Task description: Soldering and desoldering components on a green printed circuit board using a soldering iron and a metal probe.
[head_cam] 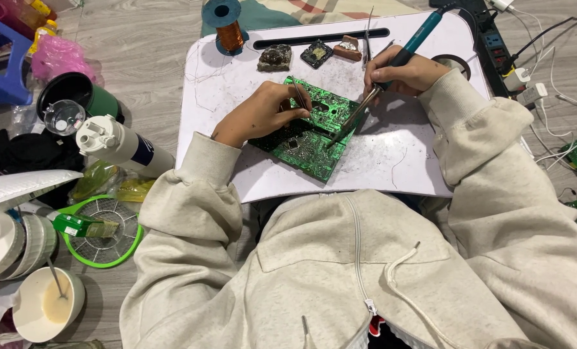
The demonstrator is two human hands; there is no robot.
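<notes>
A green circuit board (314,139) lies tilted on a white lap tray (398,161). My left hand (262,113) rests on the board's left part and pinches thin metal tweezers (299,97). My right hand (398,72) grips a teal-handled soldering iron (392,68); its metal tip reaches down to the middle of the board. Both arms wear cream hoodie sleeves.
On the tray's far edge sit a copper wire spool (227,29), a dark lump (274,58), a small square part (317,53) and a brown block (349,48). A power strip (492,39) and white cables lie right. Left on the floor: white cylinder (120,143), green racket-shaped swatter (104,232), bowl (46,304).
</notes>
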